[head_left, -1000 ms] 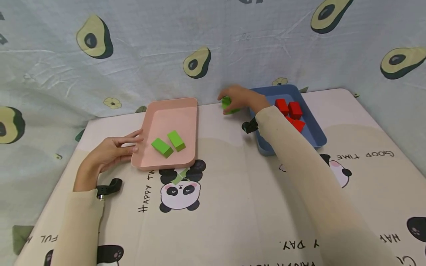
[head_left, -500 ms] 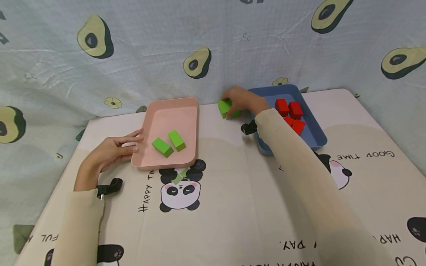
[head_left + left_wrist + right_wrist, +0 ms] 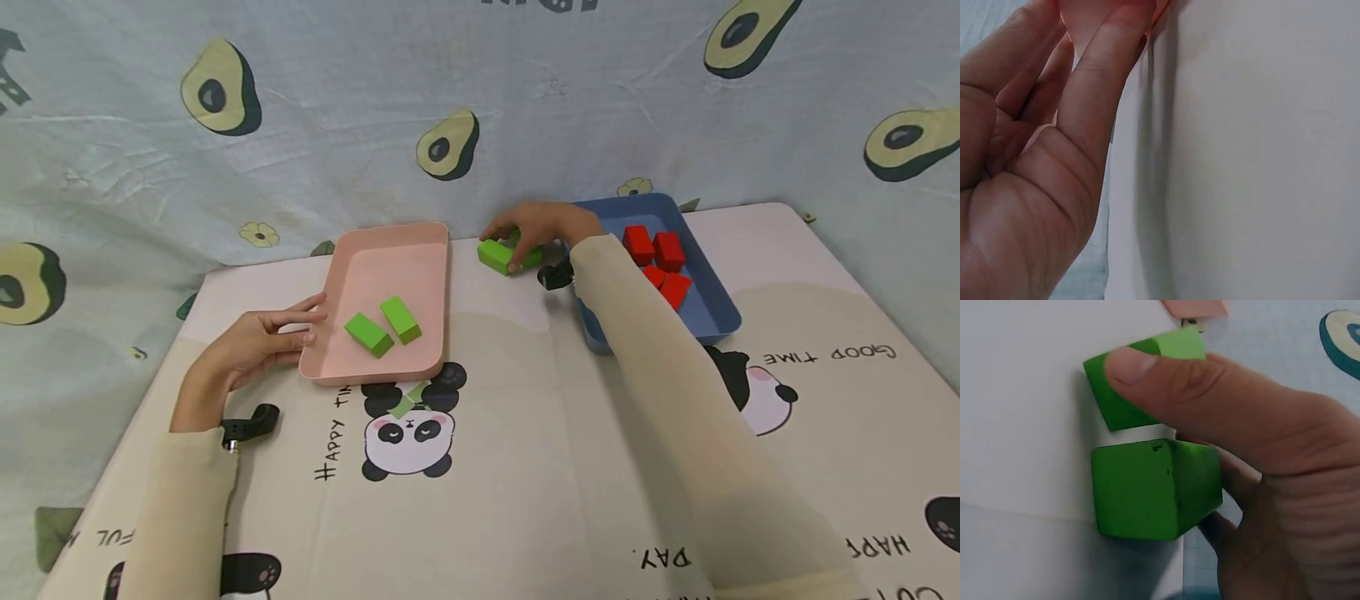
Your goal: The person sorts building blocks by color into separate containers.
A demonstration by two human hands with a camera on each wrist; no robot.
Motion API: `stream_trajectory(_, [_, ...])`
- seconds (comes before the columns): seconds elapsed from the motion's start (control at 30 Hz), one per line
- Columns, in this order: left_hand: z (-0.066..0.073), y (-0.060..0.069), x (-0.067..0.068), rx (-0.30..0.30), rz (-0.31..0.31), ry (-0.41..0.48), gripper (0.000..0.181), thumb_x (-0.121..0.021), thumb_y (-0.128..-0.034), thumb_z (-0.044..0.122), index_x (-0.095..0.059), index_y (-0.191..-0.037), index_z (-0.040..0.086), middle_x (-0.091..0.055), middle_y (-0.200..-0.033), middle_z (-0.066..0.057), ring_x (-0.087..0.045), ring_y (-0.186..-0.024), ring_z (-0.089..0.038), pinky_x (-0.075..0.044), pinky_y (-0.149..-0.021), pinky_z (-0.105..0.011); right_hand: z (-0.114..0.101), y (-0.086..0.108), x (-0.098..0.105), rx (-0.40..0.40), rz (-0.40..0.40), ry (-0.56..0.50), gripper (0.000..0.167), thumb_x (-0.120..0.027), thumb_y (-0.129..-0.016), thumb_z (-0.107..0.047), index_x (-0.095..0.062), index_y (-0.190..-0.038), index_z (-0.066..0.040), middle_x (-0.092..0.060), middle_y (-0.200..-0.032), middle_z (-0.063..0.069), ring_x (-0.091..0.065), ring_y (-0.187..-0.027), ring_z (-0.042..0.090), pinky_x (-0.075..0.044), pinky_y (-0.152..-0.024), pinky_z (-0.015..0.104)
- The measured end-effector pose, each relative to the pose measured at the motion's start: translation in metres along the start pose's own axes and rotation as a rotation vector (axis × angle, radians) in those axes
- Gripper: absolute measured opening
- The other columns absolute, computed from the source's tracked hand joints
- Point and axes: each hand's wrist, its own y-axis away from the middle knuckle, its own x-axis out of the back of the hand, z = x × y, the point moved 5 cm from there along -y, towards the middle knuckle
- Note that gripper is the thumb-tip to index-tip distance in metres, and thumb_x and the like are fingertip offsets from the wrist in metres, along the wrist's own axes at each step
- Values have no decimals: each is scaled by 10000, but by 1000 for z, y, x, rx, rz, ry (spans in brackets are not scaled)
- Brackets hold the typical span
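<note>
The left hand gripped the pink tray while the right hand pinched a green block, apparently mid-pickup, needing a lift clear of the neighbouring block.

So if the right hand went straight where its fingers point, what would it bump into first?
Probably the pink tray, on its right side; the green block pinched in the right hand would lead. How high the hand sits is unclear, so it might pass over.
</note>
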Motion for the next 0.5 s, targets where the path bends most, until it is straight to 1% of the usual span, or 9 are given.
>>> stream_trajectory(0.13, [-1,-1,-1,-22,-27,9,535,-678,-972,51,-481,-1465,-14,-238,-1668,84,-604,-1193,24,-583,-901,-274,3,-4,0,52,-50,-62,762,-797,-861,-123,-459,-1544,-152,-382,-1599,114,-326,-1474,303,-377,-1160,455])
stream_trajectory(0.23, [-1,-1,-2,-48,-51,25,517,-655,-980,24,-476,-1462,-36,-257,-1660,92,-606,-1201,5,-580,-910,-284,6,-6,1,68,-81,-109,776,-795,-855,-84,-449,-1548,-136,-355,-1612,121,-300,-1489,306,-342,-1179,459])
stream_trajectory(0.3, [-2,-2,-1,-48,-52,29,506,-656,-979,22,-495,-1457,-23,-278,-1651,112,-605,-1201,7,-580,-910,-285,7,-6,2,64,-93,-136,779,-797,-852,-78,-450,-1547,-135,-352,-1611,123,-293,-1493,301,-342,-1179,456])
stream_trajectory(0.37, [-1,-2,0,-44,-48,37,503,-655,-977,12,-499,-1454,-25,-265,-1658,94,-608,-1197,6,-582,-906,-286,6,-6,2,69,-86,-148,773,-804,-844,-80,-465,-1537,-131,-372,-1596,123,-307,-1483,299,-352,-1172,451])
stream_trajectory(0.5, [0,0,0,-27,-35,45,511,-665,-969,10,-497,-1451,-24,-231,-1671,57,-618,-1187,-2,-586,-899,-285,4,-8,2,82,-43,-152,739,-831,-821,-94,-526,-1494,-118,-463,-1526,106,-388,-1414,279,-388,-1143,426])
